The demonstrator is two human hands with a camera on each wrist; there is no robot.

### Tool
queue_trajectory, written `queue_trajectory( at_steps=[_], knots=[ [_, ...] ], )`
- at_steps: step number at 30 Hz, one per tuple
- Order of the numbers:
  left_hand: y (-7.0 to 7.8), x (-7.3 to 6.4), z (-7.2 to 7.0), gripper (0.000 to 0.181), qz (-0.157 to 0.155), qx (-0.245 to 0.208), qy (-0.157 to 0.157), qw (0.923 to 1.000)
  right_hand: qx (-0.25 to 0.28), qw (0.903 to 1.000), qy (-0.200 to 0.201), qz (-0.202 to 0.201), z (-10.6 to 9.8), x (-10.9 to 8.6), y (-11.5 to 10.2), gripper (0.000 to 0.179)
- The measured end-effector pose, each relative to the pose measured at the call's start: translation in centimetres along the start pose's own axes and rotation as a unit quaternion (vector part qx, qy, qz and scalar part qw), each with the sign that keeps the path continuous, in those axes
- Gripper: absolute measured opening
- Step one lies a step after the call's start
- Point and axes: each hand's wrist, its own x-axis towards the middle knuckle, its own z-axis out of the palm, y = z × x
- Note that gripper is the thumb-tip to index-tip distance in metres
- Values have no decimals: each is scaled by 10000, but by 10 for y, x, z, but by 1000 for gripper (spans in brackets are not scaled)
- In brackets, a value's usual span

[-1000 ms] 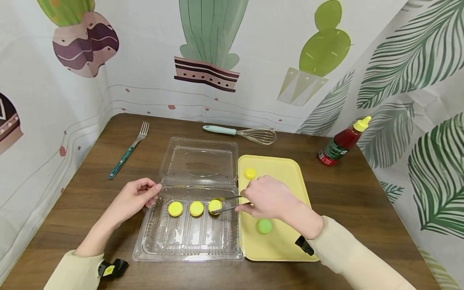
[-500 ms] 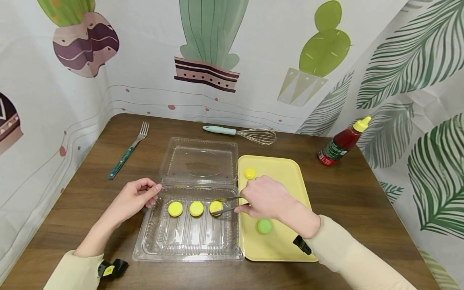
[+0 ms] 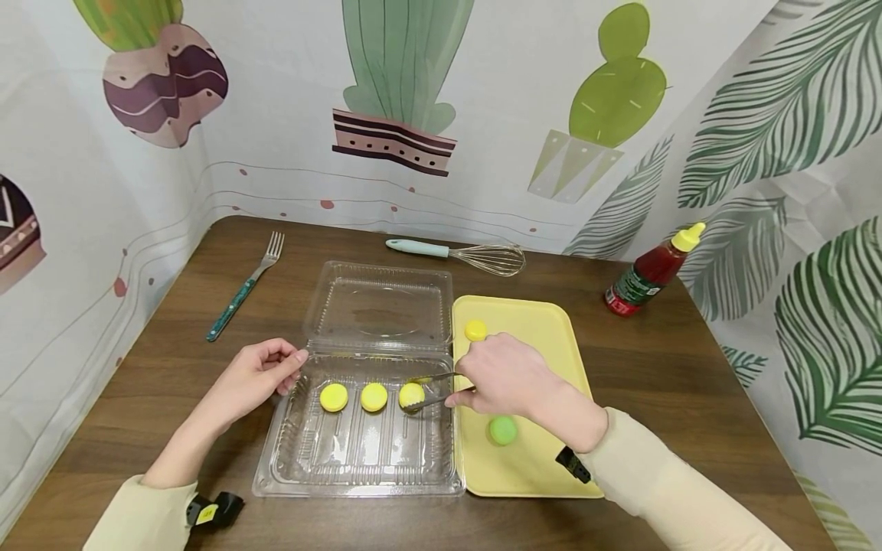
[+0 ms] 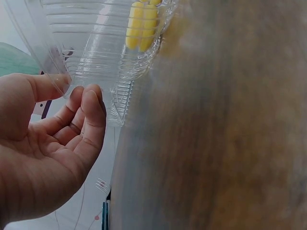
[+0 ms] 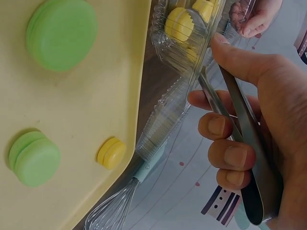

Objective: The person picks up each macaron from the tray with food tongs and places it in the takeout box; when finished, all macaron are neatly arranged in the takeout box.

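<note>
My right hand (image 3: 506, 379) grips metal tongs (image 5: 240, 124), whose arms reach left over the clear plastic container (image 3: 358, 459). The tong tips lie on either side of a yellow macaron (image 3: 411, 396), the rightmost in a row. Left of it sit a second yellow macaron (image 3: 374, 397) and a third yellow macaron (image 3: 334, 398). My left hand (image 3: 251, 380) pinches the container's left rim near the hinge, thumb and curled fingers at the plastic edge in the left wrist view. The container's lid (image 3: 382, 306) lies folded back.
Right of the container, a yellow tray (image 3: 544, 467) bears a yellow macaron (image 3: 475, 330) and two green macarons (image 5: 62, 36), one hidden by my hand in the head view. Around them lie a fork (image 3: 244, 291) and whisk (image 3: 455, 252); a red sauce bottle (image 3: 648, 275) stands back right.
The rightmost yellow macaron has shifted very slightly right and toward me, and the tong tips have spread a little around it. My left hand has stayed at the rim.
</note>
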Motion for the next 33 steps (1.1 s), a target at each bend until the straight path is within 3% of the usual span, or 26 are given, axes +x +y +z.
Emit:
queue_trajectory(
  at_steps=[17, 33],
  knots=[
    [0, 1, 0, 25, 13, -4, -11, 10000, 394, 9992, 64, 11, 3, -9, 9, 43],
    [0, 0, 0, 26, -21, 57, -3, 10000, 798, 9921, 962, 122, -6, -36, 37, 43]
  ],
)
